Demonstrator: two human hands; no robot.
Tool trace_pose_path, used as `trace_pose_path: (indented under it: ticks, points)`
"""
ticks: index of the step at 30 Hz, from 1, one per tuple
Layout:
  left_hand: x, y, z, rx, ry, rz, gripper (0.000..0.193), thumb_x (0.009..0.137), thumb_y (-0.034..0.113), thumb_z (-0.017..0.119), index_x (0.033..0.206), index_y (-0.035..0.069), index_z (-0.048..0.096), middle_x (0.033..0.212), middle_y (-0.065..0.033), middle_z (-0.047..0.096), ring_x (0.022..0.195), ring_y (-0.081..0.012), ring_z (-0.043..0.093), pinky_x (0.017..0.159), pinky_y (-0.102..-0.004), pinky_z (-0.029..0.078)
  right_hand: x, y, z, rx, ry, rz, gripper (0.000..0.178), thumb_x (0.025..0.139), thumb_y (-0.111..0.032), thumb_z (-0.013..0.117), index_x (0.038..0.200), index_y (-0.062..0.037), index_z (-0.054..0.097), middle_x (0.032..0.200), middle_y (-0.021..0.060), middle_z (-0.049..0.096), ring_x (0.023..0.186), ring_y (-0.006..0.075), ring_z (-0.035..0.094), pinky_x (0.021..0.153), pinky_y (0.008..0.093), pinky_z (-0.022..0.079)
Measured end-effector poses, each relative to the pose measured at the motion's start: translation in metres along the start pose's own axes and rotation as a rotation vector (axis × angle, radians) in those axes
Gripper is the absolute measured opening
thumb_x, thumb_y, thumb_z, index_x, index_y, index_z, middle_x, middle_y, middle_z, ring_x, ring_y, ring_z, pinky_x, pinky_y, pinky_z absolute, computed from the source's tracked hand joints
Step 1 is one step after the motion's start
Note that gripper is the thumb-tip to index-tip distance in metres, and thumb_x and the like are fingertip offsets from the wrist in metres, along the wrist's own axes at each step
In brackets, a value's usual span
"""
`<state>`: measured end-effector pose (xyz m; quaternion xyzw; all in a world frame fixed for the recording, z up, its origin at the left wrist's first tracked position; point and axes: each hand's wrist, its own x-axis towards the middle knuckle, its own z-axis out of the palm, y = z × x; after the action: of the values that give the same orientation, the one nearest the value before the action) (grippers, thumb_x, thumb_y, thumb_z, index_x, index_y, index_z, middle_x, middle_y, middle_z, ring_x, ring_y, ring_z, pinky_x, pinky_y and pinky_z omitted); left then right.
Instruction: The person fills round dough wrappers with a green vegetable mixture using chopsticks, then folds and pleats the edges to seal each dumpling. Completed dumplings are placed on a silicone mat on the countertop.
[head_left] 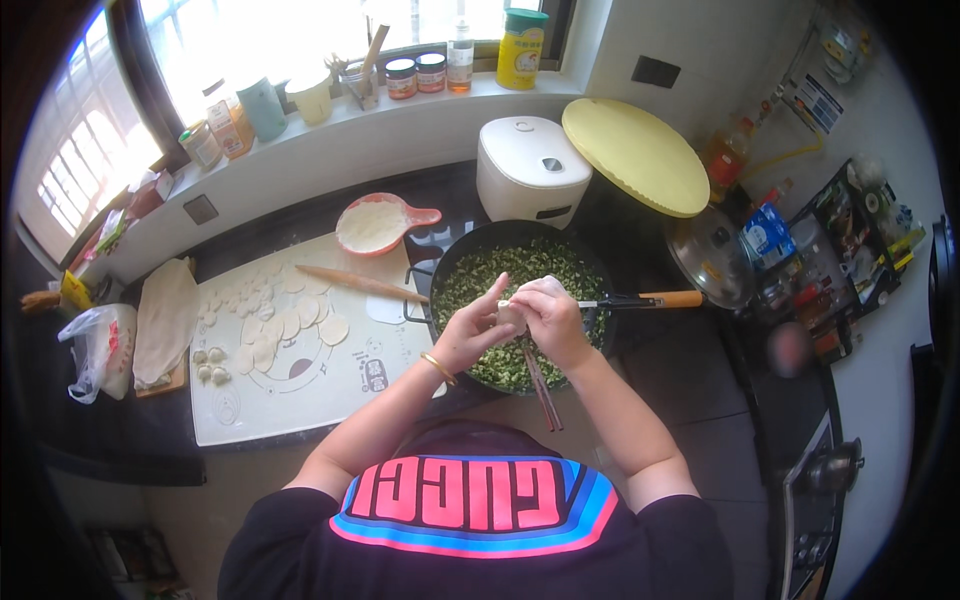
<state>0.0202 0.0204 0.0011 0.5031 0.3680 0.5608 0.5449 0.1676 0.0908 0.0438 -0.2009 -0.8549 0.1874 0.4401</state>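
Dough (511,319) is finger-held by left hand (466,336) and right hand (555,321) over the pan (515,229) right of the mat (290,412), presumably so spills are caught.

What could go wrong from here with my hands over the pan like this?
The wrapper between your left hand and right hand might slip or tear, dropping into the greens below.
The chopsticks stick out past the near rim of the pan, so an arm could knock them.
The rolling pin lies with one tip close to the pan's left side; a bump might set it rolling.
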Motion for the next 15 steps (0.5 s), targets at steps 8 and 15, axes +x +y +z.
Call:
trace_pose_path:
  ticks: [8,15]
  points:
    - [0.0009,-0.0005,-0.0048,0.036,-0.023,0.001,0.081,0.082,0.0,0.059,0.144,0.013,0.007,0.102,-0.0062,0.055,0.091,-0.0105,0.053,0.079,-0.0256,0.047,0.0101,0.0022,-0.0036,0.097,-0.207,0.129,0.005,0.075,-0.004,0.061,0.078,-0.0003,0.064,0.082,0.011,0.06,0.076,0.0245,0.058,0.068,0.0323,0.047]
    - [-0.0007,-0.0023,-0.0051,0.016,-0.017,-0.025,0.085,0.082,-0.001,0.059,0.144,0.015,0.003,0.106,-0.0085,0.054,0.094,-0.013,0.055,0.081,-0.0263,0.047,0.0108,0.007,-0.002,0.102,-0.222,0.003,0.006,0.074,-0.004,0.061,0.078,-0.0006,0.058,0.079,0.0106,0.057,0.078,0.0275,0.054,0.069,0.0359,0.045]
